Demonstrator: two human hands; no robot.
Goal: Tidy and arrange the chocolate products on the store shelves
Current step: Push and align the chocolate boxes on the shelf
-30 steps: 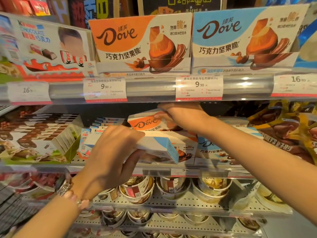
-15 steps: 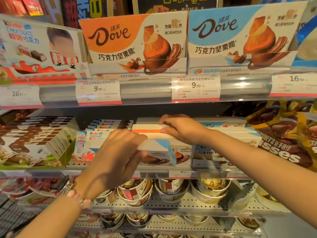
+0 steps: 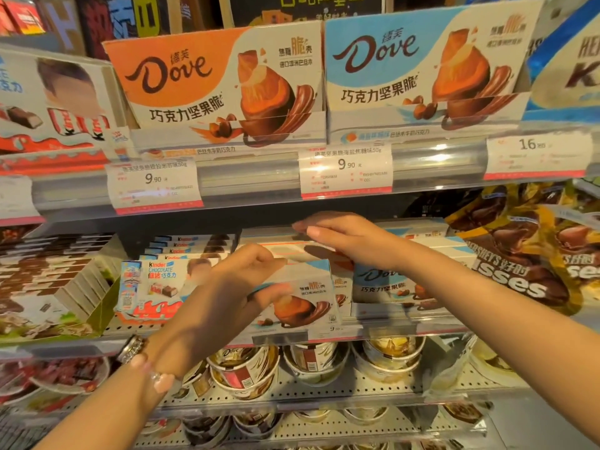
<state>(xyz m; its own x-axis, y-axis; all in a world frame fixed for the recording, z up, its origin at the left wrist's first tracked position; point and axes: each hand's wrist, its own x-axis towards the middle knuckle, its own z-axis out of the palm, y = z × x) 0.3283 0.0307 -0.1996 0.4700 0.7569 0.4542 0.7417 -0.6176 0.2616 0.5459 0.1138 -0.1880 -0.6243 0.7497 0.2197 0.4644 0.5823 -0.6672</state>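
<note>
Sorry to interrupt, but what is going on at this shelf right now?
A person is tidying Dove chocolate boxes on the middle shelf. The left hand grips a blue-edged Dove box at the shelf front, while the right hand rests flat on the stacked boxes behind it. Kinder Chocolate packs sit alongside.

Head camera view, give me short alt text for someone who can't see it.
A person's left hand grips a blue-and-white Dove chocolate box at the front of a store shelf, while the right hand lies flat on the stacked boxes behind. Kinder chocolate boxes sit left, Hershey's Kisses bags right.
</note>
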